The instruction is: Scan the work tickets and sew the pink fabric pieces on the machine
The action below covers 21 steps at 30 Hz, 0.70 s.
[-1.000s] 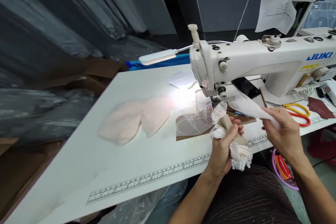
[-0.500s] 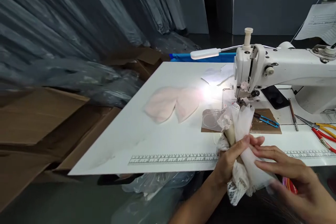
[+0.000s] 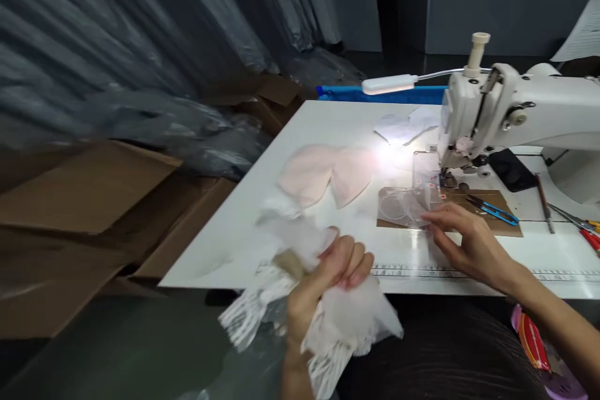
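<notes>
My left hand [image 3: 335, 269] is closed round a bunched piece of sheer white fabric [image 3: 360, 319] with lace trim [image 3: 255, 303] and a beige part. The bundle is held up over the table's front edge and is partly blurred. My right hand [image 3: 469, 244] has its fingers apart, fingertips at the edge of a clear plastic sheet [image 3: 405, 206] on brown card. Whether they grip the sheet I cannot tell. Just behind is the white sewing machine [image 3: 473, 115], its needle area free of the fabric. Blue thread snips [image 3: 497, 211] lie right of that hand.
Pale pink fabric pieces [image 3: 307, 175] lie on the white table [image 3: 225, 250], with white pieces [image 3: 400, 128] behind. A printed ruler [image 3: 412, 270] runs along the front edge. A black phone [image 3: 513, 169] and scissors [image 3: 569, 217] are at right. Cardboard boxes [image 3: 89, 181] stand left.
My left hand has carried the fabric bundle away from the needle, leftward and toward me. My right hand has left the fabric and moved up to the plastic sheet. The view has shifted slightly left.
</notes>
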Tool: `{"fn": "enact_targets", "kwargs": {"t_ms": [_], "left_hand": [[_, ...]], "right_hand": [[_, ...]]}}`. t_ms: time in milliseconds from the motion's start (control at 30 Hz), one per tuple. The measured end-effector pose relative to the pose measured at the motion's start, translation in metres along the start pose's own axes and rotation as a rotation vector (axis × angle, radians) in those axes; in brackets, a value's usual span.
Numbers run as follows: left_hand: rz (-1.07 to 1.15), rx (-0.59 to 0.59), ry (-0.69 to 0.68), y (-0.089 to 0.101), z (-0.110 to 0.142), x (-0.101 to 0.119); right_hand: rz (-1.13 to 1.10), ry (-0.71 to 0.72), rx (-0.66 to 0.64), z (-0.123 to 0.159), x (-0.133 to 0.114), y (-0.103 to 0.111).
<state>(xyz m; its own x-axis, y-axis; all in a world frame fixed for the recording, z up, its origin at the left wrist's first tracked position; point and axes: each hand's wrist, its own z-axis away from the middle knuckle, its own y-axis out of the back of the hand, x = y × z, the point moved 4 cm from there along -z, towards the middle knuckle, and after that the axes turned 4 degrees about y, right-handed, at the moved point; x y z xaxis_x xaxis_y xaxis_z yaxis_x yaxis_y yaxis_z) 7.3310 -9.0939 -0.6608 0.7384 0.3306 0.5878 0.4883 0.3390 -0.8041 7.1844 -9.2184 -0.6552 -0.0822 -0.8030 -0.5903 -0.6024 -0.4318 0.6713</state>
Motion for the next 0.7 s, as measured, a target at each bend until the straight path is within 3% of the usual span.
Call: {"fn": "enact_targets", "kwargs": {"t_ms": [167,233,300,367,433,500,567,700], "left_hand": [[0.200,0.138,0.071,0.015,-0.019,0.002],[0.215,0.199,0.098,0.023,-0.023,0.004],[0.196,0.265,0.127,0.030,-0.025,0.005],[0.171,0.308,0.148,0.037,-0.024,0.004],[0.147,0.327,0.148,0.043,-0.023,0.002],[0.094,0.327,0.191,0.048,-0.022,-0.002],[0.010,0.322,0.240,0.050,-0.019,-0.007],[-0.092,0.323,0.207,0.041,-0.018,-0.013]], "right_hand": [[0.460,0.048,-0.312,-0.029,0.011,-0.024],[0.536,0.029,-0.338,-0.034,0.018,-0.025],[0.492,-0.007,-0.228,-0.042,0.023,-0.018],[0.434,-0.020,-0.035,-0.054,0.023,-0.008],[0.413,0.017,0.141,-0.065,0.014,0.000],[0.349,0.089,0.229,-0.071,-0.002,0.000],[0.147,0.129,0.148,-0.070,-0.020,-0.009],[-0.214,0.050,-0.179,-0.050,-0.037,-0.040]]}}
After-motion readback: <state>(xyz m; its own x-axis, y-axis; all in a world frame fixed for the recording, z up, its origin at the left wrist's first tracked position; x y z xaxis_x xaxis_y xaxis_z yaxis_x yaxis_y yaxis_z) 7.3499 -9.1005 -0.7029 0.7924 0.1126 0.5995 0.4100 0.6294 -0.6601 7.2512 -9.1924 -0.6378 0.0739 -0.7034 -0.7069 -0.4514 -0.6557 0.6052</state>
